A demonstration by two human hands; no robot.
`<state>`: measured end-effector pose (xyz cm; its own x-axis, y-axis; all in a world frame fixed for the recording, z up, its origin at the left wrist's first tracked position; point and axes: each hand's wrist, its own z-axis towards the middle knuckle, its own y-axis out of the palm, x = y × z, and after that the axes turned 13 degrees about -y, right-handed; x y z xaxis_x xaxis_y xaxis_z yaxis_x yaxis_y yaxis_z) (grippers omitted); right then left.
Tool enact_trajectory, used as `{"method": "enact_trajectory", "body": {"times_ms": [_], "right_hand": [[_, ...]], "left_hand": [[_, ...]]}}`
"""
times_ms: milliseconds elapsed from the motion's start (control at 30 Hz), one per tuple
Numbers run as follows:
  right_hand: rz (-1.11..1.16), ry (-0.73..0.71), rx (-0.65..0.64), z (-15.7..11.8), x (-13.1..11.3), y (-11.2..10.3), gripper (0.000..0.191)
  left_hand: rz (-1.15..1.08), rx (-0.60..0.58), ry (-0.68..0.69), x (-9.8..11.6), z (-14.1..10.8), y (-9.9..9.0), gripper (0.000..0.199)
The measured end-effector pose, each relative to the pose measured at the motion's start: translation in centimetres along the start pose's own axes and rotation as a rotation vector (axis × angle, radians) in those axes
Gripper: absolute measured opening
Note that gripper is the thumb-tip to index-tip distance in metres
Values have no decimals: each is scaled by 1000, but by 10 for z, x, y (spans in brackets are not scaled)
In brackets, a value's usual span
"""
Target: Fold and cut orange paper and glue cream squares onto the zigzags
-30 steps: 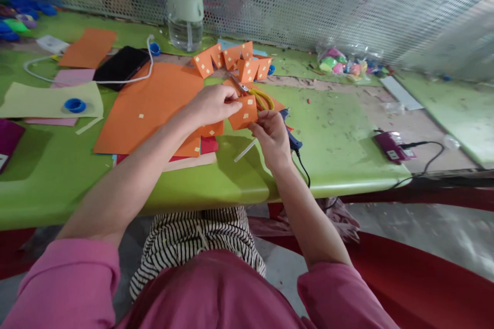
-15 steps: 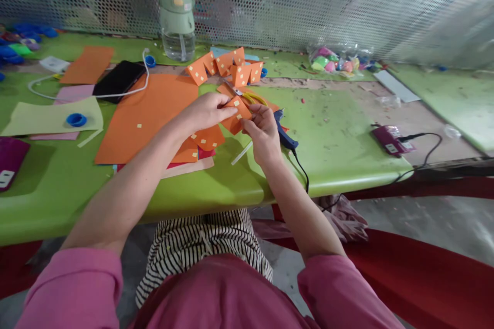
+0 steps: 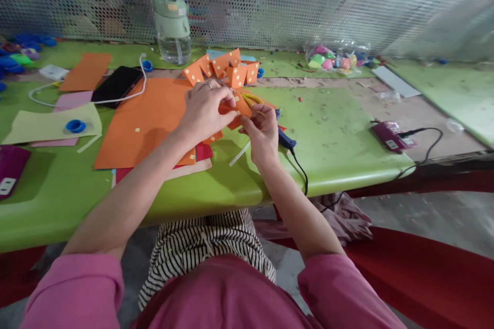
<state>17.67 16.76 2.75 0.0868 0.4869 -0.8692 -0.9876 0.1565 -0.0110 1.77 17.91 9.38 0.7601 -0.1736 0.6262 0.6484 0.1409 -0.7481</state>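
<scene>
"Card (image 3: 242,107) in hand first: where is it?"

"Just off the right side of the sheet (image 3: 154,108), held up between both hands."

"And left to right, how far along is the work?"

"The sheet looks whole where it shows. Past its far right corner stand three folded cards (image 3: 223,64) with pale dots; those seem done."

"The left hand (image 3: 208,105)?"

"Over the sheet's right edge, thumb and forefinger pinching the card's left side. Its other fingers are partly hidden, so their hold cannot be told. Below it, near the sheet's right edge, a loose piece (image 3: 214,138) with dots may be left to do."

"The held card?"

"Probably unfinished, though its fold is mostly covered. Scissors (image 3: 252,98) lie behind it, right of the sheet. Farther right, the right hand (image 3: 264,128) pinches the card's near edge, thumb against forefinger. Beyond lies the glue gun (image 3: 286,140), ungripped."
</scene>
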Motion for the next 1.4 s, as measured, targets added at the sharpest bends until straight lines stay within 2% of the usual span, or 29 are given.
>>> {"method": "enact_trajectory", "body": {"times_ms": [300,700,1400], "right_hand": [[92,-31,0,-2,1,3,38],[61,-43,-18,-2,-1,3,36],[49,-17,-29,-4,-5,4,31]], "left_hand": [[72,13,7,1,-1,3,3],[86,8,6,3,-2,5,4],[-30,-61,-121,0,2,2,3]]}}
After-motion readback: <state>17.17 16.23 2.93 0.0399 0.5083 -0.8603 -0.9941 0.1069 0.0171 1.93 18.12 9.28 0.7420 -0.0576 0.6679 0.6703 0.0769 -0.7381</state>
